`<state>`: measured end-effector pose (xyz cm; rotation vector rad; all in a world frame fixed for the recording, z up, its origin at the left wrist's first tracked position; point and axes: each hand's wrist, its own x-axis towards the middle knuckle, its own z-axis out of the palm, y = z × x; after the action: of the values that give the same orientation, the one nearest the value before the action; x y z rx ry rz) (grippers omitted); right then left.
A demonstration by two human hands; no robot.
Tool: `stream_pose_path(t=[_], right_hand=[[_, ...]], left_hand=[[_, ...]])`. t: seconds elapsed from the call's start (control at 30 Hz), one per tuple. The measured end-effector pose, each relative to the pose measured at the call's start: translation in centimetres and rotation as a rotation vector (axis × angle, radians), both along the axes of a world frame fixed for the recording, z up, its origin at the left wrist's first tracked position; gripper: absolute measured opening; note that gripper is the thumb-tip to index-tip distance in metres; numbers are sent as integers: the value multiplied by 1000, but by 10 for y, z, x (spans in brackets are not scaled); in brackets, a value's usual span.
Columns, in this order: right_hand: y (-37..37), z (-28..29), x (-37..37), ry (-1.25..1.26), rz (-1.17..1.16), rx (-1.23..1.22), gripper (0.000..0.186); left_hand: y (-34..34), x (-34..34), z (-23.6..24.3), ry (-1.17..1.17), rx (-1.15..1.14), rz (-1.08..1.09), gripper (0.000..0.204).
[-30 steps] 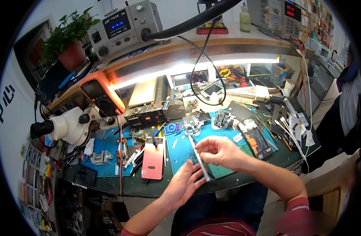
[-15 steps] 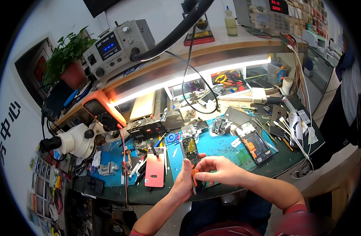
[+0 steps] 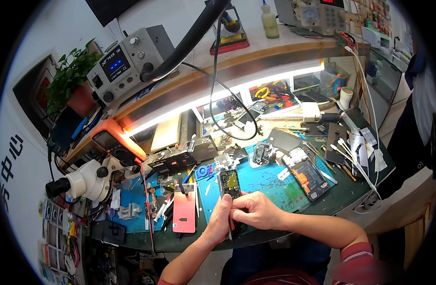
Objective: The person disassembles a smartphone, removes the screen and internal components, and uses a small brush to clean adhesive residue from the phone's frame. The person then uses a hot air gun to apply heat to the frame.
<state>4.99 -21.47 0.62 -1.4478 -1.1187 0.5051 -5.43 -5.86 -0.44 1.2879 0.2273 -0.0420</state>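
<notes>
An opened phone (image 3: 229, 184) with bare inner parts stands tilted at the bench's near edge. My left hand (image 3: 219, 222) is closed round its left side and lower part, thumb up along the edge. My right hand (image 3: 261, 212) is closed against the phone's right edge, its fingers bent and pressed together there. A small bit of orange shows between the hands, but most of the phone's lower half is hidden by them. Left of the hands lies a pink phone back panel (image 3: 184, 213); to the right, a second opened phone (image 3: 307, 175) shows its orange flex and dark battery.
Beneath the work lies a blue mat (image 3: 270, 204). A microscope (image 3: 87, 180), an orange multimeter (image 3: 118, 142) and a hot-air station (image 3: 127, 59) stand to the left. A thick black hose (image 3: 189, 54) hangs across the shelf. White cables (image 3: 353, 159) and tools crowd the right side.
My right hand's fingers have curled in closer on the phone, covering most of the orange part that showed before. The whole view has shifted slightly.
</notes>
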Motion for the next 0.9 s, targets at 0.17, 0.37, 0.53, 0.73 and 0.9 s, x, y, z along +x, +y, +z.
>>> stream_pose_path(t=[0.17, 0.37, 0.53, 0.73, 0.9], right_hand=[[1, -5, 2, 10, 9, 56, 25], [1, -22, 5, 57, -13, 173, 27], [-10, 0, 15, 427, -195, -53, 24], [-5, 8, -2, -59, -361, -34, 59], [-1, -10, 9, 21, -426, -157, 36]], left_hand=[[-4, 2, 5, -40, 38, 11, 59], [0, -1, 8, 30, -118, -9, 73], [6, 2, 5, 3, -250, 78, 82], [2, 3, 2, -23, -227, 160, 76], [3, -2, 5, -65, -249, 98, 79]])
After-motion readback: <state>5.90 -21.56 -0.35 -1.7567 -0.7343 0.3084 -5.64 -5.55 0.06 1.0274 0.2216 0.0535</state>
